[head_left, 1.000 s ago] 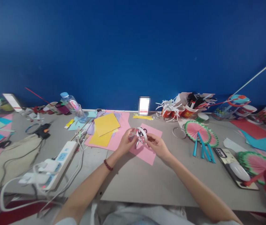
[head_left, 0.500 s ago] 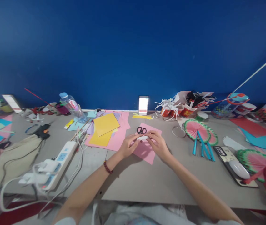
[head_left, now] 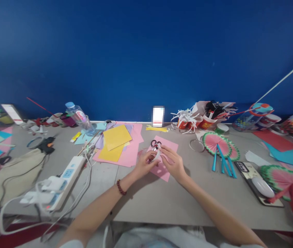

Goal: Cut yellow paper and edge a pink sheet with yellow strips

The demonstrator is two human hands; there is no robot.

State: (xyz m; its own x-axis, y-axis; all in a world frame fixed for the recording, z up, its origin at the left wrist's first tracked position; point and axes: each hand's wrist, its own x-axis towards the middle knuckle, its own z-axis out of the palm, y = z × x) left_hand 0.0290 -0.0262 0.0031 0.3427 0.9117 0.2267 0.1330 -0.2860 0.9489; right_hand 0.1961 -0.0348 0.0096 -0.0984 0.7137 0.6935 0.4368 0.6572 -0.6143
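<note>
Deep blue wall [head_left: 141,62] rises behind a gray tabletop [head_left: 146,206] crowded with paper and craft supplies. Near the middle, a white ring [head_left: 158,154] is held above a pink square sheet [head_left: 165,174], between the two hands. Curled fingers of the left hand [head_left: 143,163] pinch it from the left; fingertips of the right hand [head_left: 172,162] meet its right edge, though whether they pinch it or merely rest there I cannot tell. Just beyond the ring show the black handles of scissors [head_left: 152,142], the rest mostly hidden. A beaded bracelet [head_left: 121,187] circles the left wrist.

Yellow sheets [head_left: 117,137] overlap pink paper to the left, near a tilted clear bottle [head_left: 80,117] with a blue cap. Nearer the front edge, a white power strip [head_left: 70,174] carries plugs. On the right, a watermelon-colored paper fan [head_left: 215,144] lies near a metal hoop [head_left: 196,145], and a white mouse [head_left: 262,187] rests on a phone [head_left: 247,175].
</note>
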